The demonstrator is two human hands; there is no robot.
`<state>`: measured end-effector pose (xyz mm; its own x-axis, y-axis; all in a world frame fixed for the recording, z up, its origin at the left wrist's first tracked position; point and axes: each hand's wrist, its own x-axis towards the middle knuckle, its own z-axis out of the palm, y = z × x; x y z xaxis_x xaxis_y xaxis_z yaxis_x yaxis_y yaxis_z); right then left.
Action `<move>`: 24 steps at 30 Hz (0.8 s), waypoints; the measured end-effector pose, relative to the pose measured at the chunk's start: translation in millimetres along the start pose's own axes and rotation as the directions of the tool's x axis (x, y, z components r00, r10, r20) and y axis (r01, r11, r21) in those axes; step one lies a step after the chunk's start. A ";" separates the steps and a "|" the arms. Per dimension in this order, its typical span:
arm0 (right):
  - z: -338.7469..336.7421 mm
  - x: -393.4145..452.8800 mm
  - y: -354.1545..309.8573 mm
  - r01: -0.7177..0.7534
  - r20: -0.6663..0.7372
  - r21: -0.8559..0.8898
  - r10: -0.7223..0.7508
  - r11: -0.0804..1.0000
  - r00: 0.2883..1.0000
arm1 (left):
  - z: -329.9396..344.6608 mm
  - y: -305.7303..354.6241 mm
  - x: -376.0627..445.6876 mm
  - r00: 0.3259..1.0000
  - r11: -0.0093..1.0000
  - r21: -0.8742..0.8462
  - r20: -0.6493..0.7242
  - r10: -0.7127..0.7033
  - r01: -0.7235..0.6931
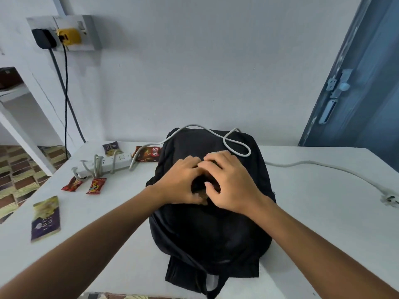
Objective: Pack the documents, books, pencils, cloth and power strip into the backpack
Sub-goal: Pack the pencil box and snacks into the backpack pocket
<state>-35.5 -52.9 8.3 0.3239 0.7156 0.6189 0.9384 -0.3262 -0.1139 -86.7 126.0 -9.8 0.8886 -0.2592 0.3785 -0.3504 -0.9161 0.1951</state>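
Both hands on the backpack (207,212), frame centre: left hand (183,182) and right hand (228,182) pinch dark fabric or a zipper between curled fingers; can't tell which. Looks like the opening step. Next: part the soft, floppy black nylon wide. Power strip (108,164), rigid white plastic, sits centre-left on the bench (313,212); its stiff white cord (233,145) loops over the bag and must be cleared. Glossy snack packets (84,185) lie nearby.

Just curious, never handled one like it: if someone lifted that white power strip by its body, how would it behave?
The power strip looks like a rigid plastic bar, so it would likely stay stiff. Its cord is partly wound round it, then trails over the backpack and across the table, so it would probably drag and snag. The plug might swing.
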 end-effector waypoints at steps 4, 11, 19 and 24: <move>20.0 -2.1 18.5 -0.008 0.469 -0.169 0.088 0.986 0.879 | 10.1 0.0 -9.1 0.999 0.950 0.308 0.019 0.050 -0.054; 30.9 -7.6 28.0 0.004 0.476 -0.155 0.071 0.988 0.877 | 0.1 10.9 -24.3 1.000 0.994 0.108 0.002 -0.010 0.009; 32.9 35.9 -5.9 0.016 0.503 -0.232 0.106 0.973 0.858 | -41.0 -3.0 -98.0 0.846 0.892 0.026 -0.332 -0.417 0.450; 58.9 59.1 -33.0 -0.136 0.541 -0.227 0.242 0.964 0.806 | -56.1 -61.2 -188.9 0.398 0.428 -0.029 -0.317 -0.861 0.903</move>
<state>-40.3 36.6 2.9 0.5528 0.8318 0.0506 0.8332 -0.5527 -0.0175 -249.8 248.2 -42.5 0.5614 0.7825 0.2693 0.6440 -0.6175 0.4516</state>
